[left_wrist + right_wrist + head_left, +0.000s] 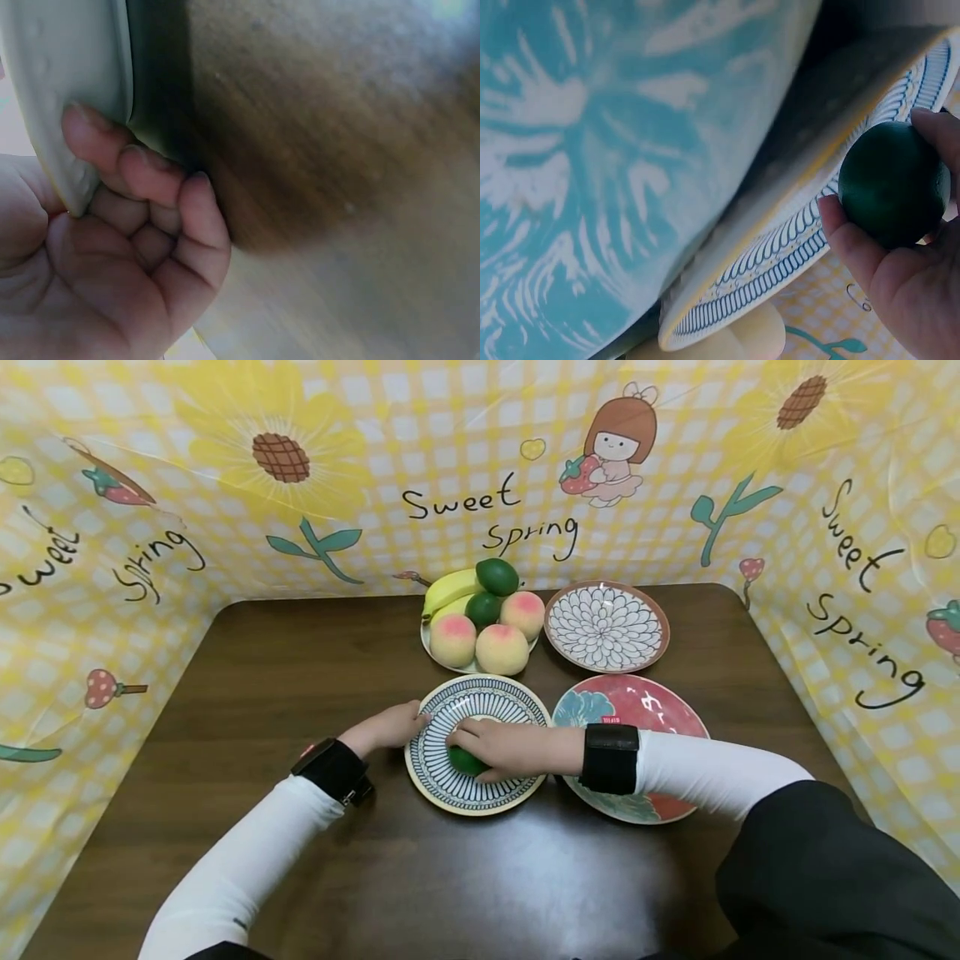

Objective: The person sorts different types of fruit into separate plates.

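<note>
In the head view, my left hand (pixel 386 727) grips the left rim of the blue-and-white striped plate (pixel 435 777). Its curled fingers (pixel 202 217) lie under the pale rim (pixel 71 67) in the left wrist view. My right hand (pixel 513 747) holds a smooth, dark green oval fruit (pixel 467 762) over the middle of that plate. Seen from the right wrist, thumb and fingers go round the green fruit (pixel 892 184); whether it touches the plate I cannot tell.
Behind the striped plate, a plate of fruit carries bananas (pixel 450 593), peaches (pixel 502 649) and two green fruits (pixel 497 577). A brown-rimmed plate with a petal pattern (pixel 606 627) stands to its right. Under my right forearm is a red floral plate (pixel 667 710). Patterned cloth (pixel 420 435) walls the wooden table (pixel 300 652).
</note>
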`<move>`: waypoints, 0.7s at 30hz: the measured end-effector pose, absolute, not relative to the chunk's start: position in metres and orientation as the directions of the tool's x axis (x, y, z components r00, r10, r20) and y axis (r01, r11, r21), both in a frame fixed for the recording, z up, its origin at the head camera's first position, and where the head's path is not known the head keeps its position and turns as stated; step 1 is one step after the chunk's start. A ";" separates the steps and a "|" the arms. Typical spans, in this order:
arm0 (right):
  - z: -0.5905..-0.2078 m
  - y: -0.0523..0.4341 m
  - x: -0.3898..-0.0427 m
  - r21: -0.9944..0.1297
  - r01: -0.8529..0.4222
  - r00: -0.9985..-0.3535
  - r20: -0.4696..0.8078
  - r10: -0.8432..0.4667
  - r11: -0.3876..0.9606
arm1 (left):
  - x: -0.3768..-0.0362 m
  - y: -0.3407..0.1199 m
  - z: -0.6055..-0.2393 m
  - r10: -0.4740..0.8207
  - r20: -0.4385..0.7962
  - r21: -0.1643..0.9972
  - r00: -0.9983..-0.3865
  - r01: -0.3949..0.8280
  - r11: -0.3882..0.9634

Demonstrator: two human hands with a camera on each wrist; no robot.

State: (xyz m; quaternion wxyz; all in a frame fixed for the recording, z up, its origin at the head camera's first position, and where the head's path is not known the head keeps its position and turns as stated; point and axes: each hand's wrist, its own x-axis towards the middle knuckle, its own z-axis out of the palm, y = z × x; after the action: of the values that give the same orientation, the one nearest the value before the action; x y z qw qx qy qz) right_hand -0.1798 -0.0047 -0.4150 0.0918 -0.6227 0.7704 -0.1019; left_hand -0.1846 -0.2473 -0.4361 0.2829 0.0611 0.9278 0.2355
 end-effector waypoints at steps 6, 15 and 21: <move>-0.418 -0.004 -0.173 -0.240 -0.948 -0.195 -0.074 -0.978 0.207 | -0.185 -0.247 -0.435 0.247 -0.504 0.459 -0.827 -0.014 0.888; -0.418 -0.001 -0.170 -0.243 -0.946 -0.203 -0.077 -0.976 0.216 | -0.185 -0.246 -0.432 0.260 -0.517 0.476 -0.815 -0.021 0.879; -0.420 0.000 -0.171 -0.309 -0.922 -0.217 -0.090 -0.972 0.235 | -0.187 -0.247 -0.435 0.250 -0.528 0.475 -0.811 -0.039 0.879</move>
State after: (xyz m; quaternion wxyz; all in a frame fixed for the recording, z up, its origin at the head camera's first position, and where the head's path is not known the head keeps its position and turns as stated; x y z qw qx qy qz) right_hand -0.1707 0.0003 -0.4195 0.1331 -0.6113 0.7743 -0.0946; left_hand -0.1866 -0.2470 -0.4345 0.3016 0.0574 0.9211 0.2393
